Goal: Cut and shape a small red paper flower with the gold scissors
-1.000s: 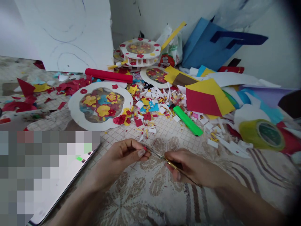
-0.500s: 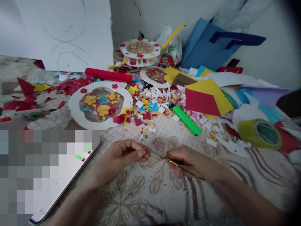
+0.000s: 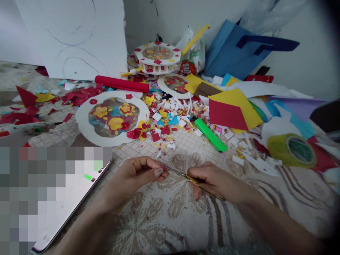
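We sit over a patterned worktop (image 3: 164,226), where 1 white flower-decorated ring (image 3: 84,125) lies beyond our left hand (image 3: 140,175). Our right hand (image 3: 212,180) has its grip closed on gold-handled scissors (image 3: 193,181), blades angled towards the left hand, with a green cutter (image 3: 210,135) lying farther back; our left hand's grip pinches a small red piece (image 3: 162,167) at the blade tips.

Place: craft corner, seemingly in a home
Household: patterned cloth (image 3: 183,226), blue bag (image 3: 224,51), plain wall (image 3: 148,21)
Craft: scissors (image 3: 193,181), paper scraps (image 3: 174,120), green cutter (image 3: 211,135), tape (image 3: 276,148), flowered disc (image 3: 83,122)
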`<state>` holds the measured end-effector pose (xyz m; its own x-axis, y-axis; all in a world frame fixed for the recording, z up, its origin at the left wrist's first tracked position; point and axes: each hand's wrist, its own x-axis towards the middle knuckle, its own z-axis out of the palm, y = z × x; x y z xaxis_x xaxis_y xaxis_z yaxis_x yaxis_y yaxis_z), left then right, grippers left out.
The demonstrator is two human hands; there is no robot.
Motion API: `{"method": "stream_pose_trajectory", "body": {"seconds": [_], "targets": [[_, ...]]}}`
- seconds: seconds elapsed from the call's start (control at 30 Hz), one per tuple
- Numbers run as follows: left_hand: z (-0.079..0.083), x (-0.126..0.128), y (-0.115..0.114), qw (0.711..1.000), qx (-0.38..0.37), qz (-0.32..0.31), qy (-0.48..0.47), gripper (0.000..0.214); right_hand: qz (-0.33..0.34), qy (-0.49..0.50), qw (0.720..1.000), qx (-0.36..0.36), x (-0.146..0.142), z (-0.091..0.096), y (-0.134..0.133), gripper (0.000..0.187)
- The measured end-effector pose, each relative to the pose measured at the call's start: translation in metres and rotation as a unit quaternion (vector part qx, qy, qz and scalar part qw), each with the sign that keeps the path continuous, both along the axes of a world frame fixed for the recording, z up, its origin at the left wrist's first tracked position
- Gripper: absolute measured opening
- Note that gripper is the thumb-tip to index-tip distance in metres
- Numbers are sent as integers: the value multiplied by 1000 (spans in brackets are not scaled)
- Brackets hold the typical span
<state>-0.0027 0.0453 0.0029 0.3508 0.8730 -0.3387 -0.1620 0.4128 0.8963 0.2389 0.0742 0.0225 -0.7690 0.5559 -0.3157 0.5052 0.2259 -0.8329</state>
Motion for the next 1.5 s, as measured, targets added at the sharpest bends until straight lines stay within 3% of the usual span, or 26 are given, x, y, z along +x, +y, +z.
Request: {"method": "stream_pose_trajectory", "body": {"seconds": [0.13,0.27,0.4,0.7,1.13,1.5], "targets": [[0,1,0,1000,-3,-6,7,12,-90,47,995,-8,-3,-7,-1,41],[0,8,-2,1000,-20,2,4,15,-193,122,971,-70,-10,-13,-8,38],[-2,15,-5,1000,-21,-9,-1,16,-270,173,946,-52,-17,-14,-15,29],[-2,19,-5,999,-28,-1,-16,16,-246,218,941,-79,-22,-14,-21,17],[-1,19,-2,999,-26,-41,19,19,-232,238,937,-110,-20,-16,-21,16],[-3,20,-4,1000,-23,4,-7,17,-254,226,934,-107,-19,-15,-21,20]]}}
